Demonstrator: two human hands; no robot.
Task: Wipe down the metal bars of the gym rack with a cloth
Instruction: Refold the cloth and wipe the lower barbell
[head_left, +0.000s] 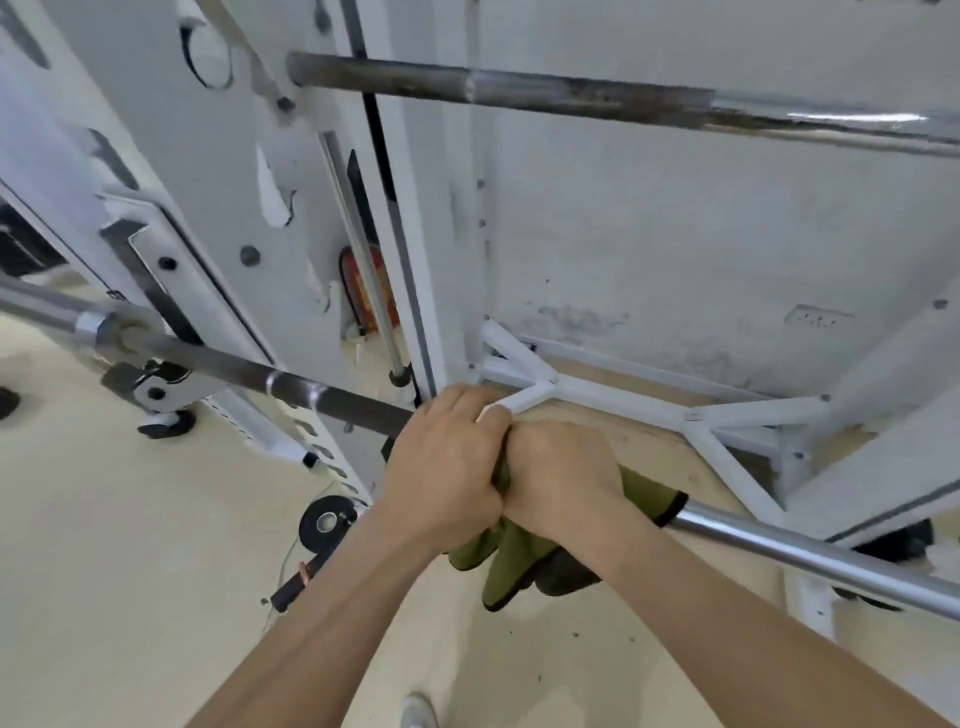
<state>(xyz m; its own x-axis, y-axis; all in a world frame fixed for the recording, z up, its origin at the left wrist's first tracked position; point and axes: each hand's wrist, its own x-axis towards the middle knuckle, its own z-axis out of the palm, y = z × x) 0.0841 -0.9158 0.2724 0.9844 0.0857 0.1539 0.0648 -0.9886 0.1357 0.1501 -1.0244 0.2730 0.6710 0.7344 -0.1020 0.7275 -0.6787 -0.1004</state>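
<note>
A long metal bar (810, 553) runs from the left of the white rack down to the lower right, dark on its left stretch (291, 384) and shiny on the right. An olive-green cloth (511, 558) with dark edging is wrapped around the bar at the middle and hangs below it. My left hand (441, 467) and my right hand (563, 475) sit side by side, knuckles touching, both closed over the cloth on the bar. A second, rusty dark bar (519, 93) crosses higher up, turning shiny toward the right.
White rack uprights (415, 218) and a white base frame (613, 397) stand behind the bar against a stained wall. A red fire extinguisher (371, 291) shows behind the upright. A black weight plate (327, 522) and a dark-handled rod (296, 582) lie on the pale floor.
</note>
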